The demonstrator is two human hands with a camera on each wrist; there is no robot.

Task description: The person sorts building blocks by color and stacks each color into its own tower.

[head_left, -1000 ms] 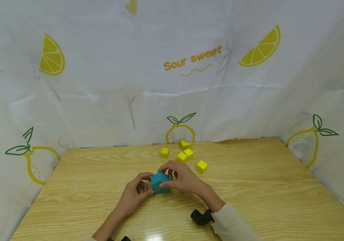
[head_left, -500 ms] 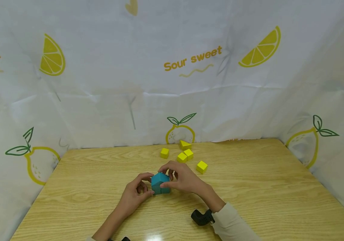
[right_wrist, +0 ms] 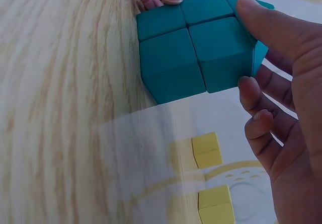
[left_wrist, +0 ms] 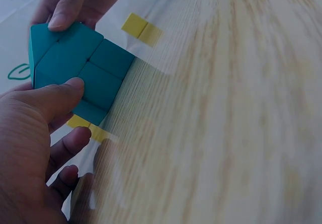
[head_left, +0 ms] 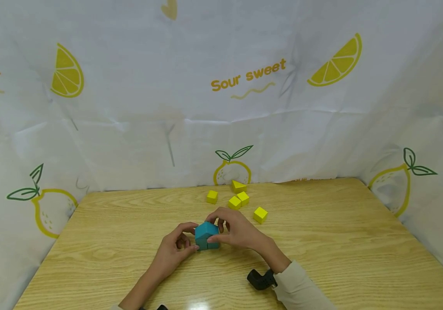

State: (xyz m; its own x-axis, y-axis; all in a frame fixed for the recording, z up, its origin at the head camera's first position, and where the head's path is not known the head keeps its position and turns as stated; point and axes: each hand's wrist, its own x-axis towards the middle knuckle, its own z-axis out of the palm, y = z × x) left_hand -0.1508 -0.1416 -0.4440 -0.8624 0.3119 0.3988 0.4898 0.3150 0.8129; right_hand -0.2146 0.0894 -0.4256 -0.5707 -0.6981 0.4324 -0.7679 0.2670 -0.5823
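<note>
Several teal cubes (head_left: 202,244), fitted together two by two, stand on the table with a teal triangular block (head_left: 207,228) on top, like a small house. On their left side, my left hand (head_left: 172,250) pinches the cubes between thumb and forefinger; its thumb (left_wrist: 70,90) lies across the front face. My right hand (head_left: 240,230) comes from the right and pinches the triangular block, thumb (right_wrist: 256,12) in front, forefinger behind. In the right wrist view the cubes (right_wrist: 171,58) show narrow seams between them. The fingers behind the stack are partly hidden.
Beyond the hands, several yellow cubes (head_left: 234,202) and a yellow triangular block (head_left: 239,186) lie on the wooden table (head_left: 136,215). One yellow cube (head_left: 260,215) is close behind the right hand. A white printed cloth (head_left: 147,150) hangs at the table's back edge.
My right hand and the teal blocks have shifted very slightly to the right. The left hand's grip looks the same, and the yellow blocks stay put.
</note>
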